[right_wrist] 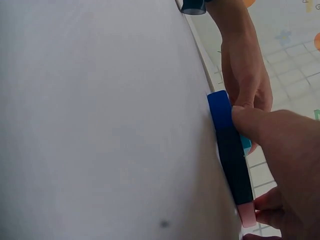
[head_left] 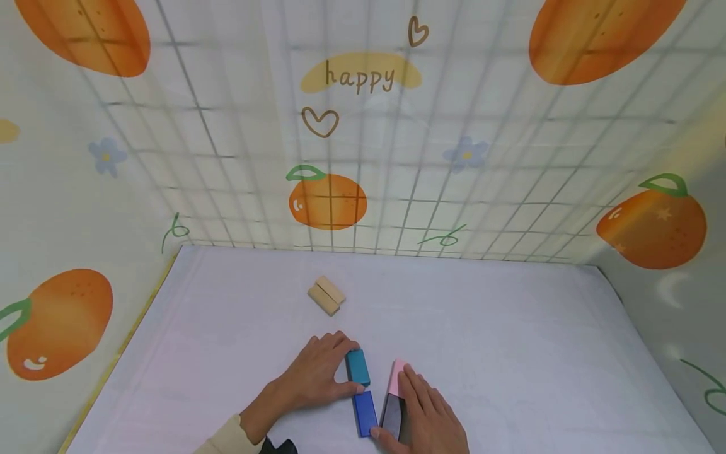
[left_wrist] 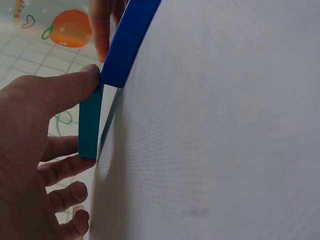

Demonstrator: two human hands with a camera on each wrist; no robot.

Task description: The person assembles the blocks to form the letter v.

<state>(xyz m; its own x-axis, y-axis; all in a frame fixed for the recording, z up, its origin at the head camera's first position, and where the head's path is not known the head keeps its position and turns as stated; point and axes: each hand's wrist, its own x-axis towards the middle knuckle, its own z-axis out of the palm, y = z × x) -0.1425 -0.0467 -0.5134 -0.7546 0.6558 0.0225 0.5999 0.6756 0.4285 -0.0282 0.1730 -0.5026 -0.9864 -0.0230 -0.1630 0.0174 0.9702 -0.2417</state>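
Left hand [head_left: 317, 373] pinches the smooth teal oblong block [head_left: 358, 367], likely light, stiff, best held by its ends, on the white tabletop [head_left: 510, 353] near a blue oblong block [head_left: 365, 414]; right hand's [head_left: 428, 413] straight fingers touch a pink block [head_left: 395, 373].

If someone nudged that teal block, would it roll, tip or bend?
The teal block would probably slide rather than roll, given its flat sides. Laid lengthwise, its long, low shape seems unlikely to tip. Its straight, crisp edges suggest it is stiff.
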